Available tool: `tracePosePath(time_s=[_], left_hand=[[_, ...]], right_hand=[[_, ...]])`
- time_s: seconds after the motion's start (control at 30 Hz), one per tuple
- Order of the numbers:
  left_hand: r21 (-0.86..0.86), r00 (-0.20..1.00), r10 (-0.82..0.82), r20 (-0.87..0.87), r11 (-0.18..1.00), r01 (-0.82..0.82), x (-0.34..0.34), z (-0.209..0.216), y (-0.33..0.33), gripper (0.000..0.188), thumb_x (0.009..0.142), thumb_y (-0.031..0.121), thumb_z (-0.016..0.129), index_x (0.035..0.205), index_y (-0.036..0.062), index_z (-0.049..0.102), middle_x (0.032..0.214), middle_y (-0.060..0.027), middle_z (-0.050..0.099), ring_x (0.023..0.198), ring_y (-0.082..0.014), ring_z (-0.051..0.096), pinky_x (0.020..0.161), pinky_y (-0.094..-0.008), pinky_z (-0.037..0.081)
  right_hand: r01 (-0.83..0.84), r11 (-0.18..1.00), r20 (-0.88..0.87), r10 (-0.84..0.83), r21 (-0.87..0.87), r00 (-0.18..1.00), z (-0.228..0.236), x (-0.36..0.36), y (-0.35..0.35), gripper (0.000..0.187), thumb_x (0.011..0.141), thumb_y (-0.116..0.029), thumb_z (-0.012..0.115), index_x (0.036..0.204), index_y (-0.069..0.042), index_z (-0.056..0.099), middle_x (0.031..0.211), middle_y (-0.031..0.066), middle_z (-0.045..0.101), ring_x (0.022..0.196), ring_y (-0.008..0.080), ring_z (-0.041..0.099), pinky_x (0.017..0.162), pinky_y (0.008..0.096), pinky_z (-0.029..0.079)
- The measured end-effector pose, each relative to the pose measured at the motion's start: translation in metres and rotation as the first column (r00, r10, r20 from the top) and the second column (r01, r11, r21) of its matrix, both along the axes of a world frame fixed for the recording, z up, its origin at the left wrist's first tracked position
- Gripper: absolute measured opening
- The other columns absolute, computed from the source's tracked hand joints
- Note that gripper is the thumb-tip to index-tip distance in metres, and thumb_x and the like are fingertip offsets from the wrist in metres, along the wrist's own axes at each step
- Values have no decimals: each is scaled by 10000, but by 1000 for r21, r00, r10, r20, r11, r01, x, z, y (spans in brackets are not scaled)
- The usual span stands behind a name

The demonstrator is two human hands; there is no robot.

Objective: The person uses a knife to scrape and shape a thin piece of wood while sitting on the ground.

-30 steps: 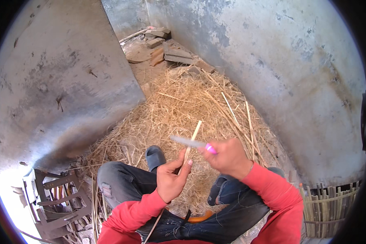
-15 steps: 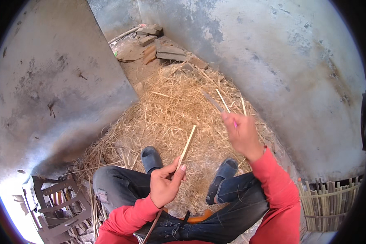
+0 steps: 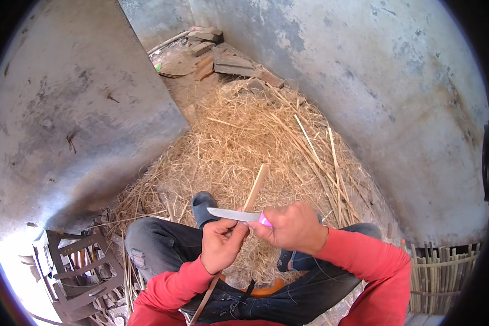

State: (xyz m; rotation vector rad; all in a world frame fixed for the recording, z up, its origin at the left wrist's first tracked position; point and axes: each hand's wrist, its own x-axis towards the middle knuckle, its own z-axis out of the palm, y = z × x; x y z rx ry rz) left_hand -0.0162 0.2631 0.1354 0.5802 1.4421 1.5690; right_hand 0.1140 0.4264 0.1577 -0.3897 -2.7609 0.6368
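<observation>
My left hand [image 3: 220,247] is closed round a pale split-bamboo strip [image 3: 257,183]. The strip's upper end points up and away from me, and its lower part runs down past my left wrist toward my lap. In my right hand [image 3: 298,229] is a knife [image 3: 229,214] with a pink handle. Its blade points left and lies across the strip, just above my left fingers. Whether the edge bites into the strip I cannot tell. The right fingertips are close to the left thumb.
Shavings [image 3: 223,144] cover the floor, with long strips [image 3: 334,163] at the right. Bricks [image 3: 233,66] lie at the back, between a grey panel [image 3: 87,108] and a wall [image 3: 358,81]. A dark frame [image 3: 84,266] stands left, a slatted basket [image 3: 443,277] right.
My right hand has come down and left with the knife, from above the shavings to the strip. The left hand still grips the strip in nearly the same place.
</observation>
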Motion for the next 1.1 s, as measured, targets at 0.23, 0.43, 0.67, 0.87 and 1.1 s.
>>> tracePosePath(time_s=[0.23, 0.43, 0.67, 0.87, 1.1], left_hand=[[-132, 998, -47, 37, 990, 51, 2, 19, -5, 192, 1027, 133, 623, 1070, -37, 702, 686, 39, 571, 543, 3, 444, 468, -191, 327], [-77, 993, -83, 89, 993, 90, -5, 16, -3, 360, 1006, 86, 646, 1341, -43, 617, 762, 45, 588, 631, 4, 478, 533, -177, 380], [-65, 999, -25, 35, 998, 27, -2, 7, 3, 395, 997, 98, 666, 1357, -50, 601, 799, 39, 595, 692, -12, 516, 603, -177, 429], [-101, 994, -23, -106, 995, 12, 1, 2, 8, 418, 990, 87, 673, 1374, -51, 585, 827, 24, 621, 722, -23, 548, 648, -183, 469], [-78, 972, -59, -228, 996, 43, 4, 0, 9, 441, 970, 26, 671, 1397, -31, 573, 872, 2, 655, 750, -55, 606, 684, -217, 500]], right_hand=[[700, 713, -62, -701, -38, 710, 1, 11, 132, 528, 1008, -477, 535, 708, -56, 641, 564, 179, 592, 505, 381, 566, 511, 490, 436], [593, 805, -180, -584, -8, 791, 24, 23, 104, 545, 1034, -450, 531, 689, -32, 582, 556, 193, 529, 498, 374, 525, 483, 459, 373], [219, 918, -212, -298, -330, 931, 26, 1, 51, 440, 1044, -382, 554, 787, -25, 569, 580, 179, 491, 499, 357, 518, 489, 425, 381], [157, 910, -193, -245, -385, 950, 21, 1, 44, 383, 1065, -319, 536, 883, -3, 652, 607, 102, 504, 523, 207, 480, 528, 345, 399], [195, 871, -85, -259, -451, 962, 23, -4, 41, 343, 1056, -249, 546, 844, 8, 626, 576, 135, 476, 490, 235, 436, 504, 372, 389]])
